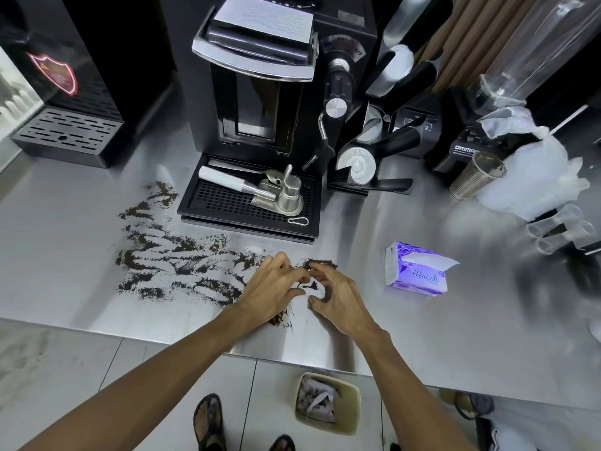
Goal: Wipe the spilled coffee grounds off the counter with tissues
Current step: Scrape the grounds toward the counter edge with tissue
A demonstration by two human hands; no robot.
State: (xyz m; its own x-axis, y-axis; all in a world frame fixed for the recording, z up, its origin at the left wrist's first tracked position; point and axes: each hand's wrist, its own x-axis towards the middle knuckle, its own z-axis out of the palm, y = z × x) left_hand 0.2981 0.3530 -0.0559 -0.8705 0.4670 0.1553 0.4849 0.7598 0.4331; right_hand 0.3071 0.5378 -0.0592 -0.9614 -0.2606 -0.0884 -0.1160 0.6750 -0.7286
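Observation:
Dark coffee grounds (169, 255) lie smeared in streaks over the steel counter (455, 336), left of centre and in front of the espresso machine. My left hand (273, 286) and my right hand (338, 297) meet near the counter's front edge, fingers curled round a white tissue (313, 289) bunched between them, with grounds caught in its folds. A small clump of grounds (281, 319) lies just under my left wrist. A purple tissue pack (418, 270) lies to the right, one sheet sticking out.
A black espresso machine (260, 92) with a drip tray (250, 203) holding metal tools stands behind the spill. A second black machine (65, 102) is at the far left. A grinder, metal cup (476, 175) and plastic bag crowd the right. On the floor sits a bin (328, 402) with used tissues.

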